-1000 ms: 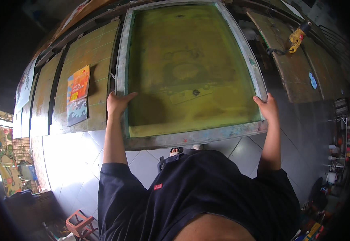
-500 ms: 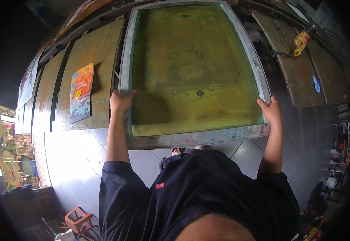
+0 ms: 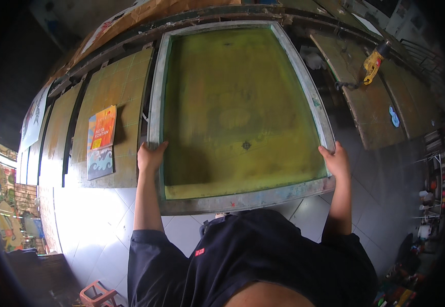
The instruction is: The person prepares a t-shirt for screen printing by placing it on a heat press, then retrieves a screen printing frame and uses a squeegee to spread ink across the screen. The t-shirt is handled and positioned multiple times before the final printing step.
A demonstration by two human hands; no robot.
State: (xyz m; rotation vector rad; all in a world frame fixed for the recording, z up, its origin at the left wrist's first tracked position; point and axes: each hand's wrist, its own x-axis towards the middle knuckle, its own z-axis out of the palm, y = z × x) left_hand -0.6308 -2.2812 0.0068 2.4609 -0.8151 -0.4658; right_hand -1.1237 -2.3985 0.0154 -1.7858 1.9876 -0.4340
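A large silk-screen frame [image 3: 209,205] lies before me, its pale, paint-stained border around a yellow-green mesh [image 3: 232,71]. Faint dark shapes and a small round crosshair mark [image 3: 246,146] show in the mesh. My left hand [image 3: 151,155] grips the left side rail near the front corner, thumb on top and fingers mostly hidden beneath or outside it. On the opposite rail, at about the same height, my right hand [image 3: 336,159] holds on likewise, thumb over the border.
Left of the frame, an orange-and-blue booklet [image 3: 101,134] lies on a wooden board [image 3: 125,77]. A yellow heat gun [image 3: 374,64] and a small light-blue item [image 3: 393,116] are on boards at the right. A reddish plastic stool [image 3: 97,294] stands on the tiled floor [image 3: 94,225].
The whole scene, frame and hands included, sits lower in the picture as my view has tilted up. Both hands keep their grip, and the mesh design looks fainter.
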